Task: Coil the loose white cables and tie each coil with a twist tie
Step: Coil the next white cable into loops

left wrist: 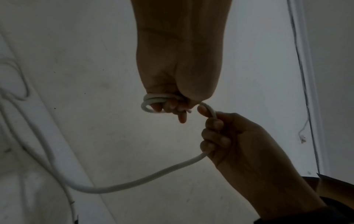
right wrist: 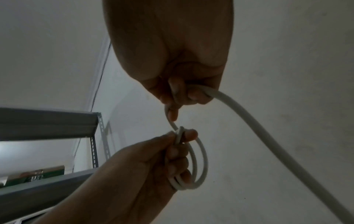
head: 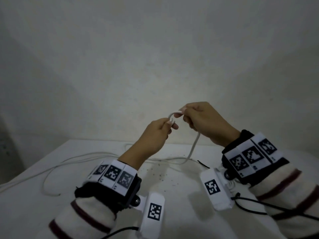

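Both hands are raised above the white table. My left hand pinches a small coil of the white cable, about two loops, between thumb and curled fingers. The coil also shows under the left fingers in the left wrist view. My right hand is just right of it, fingers curled round the same cable a short way along. From the right hand the loose cable hangs down to the table. A black twist tie lies on the table below the right wrist.
More loose white cable trails across the left half of the table. Dark specks are scattered near the middle of the table. A bare wall stands behind it. A grey metal shelf shows in the right wrist view. Black wires run from the wrist cameras.
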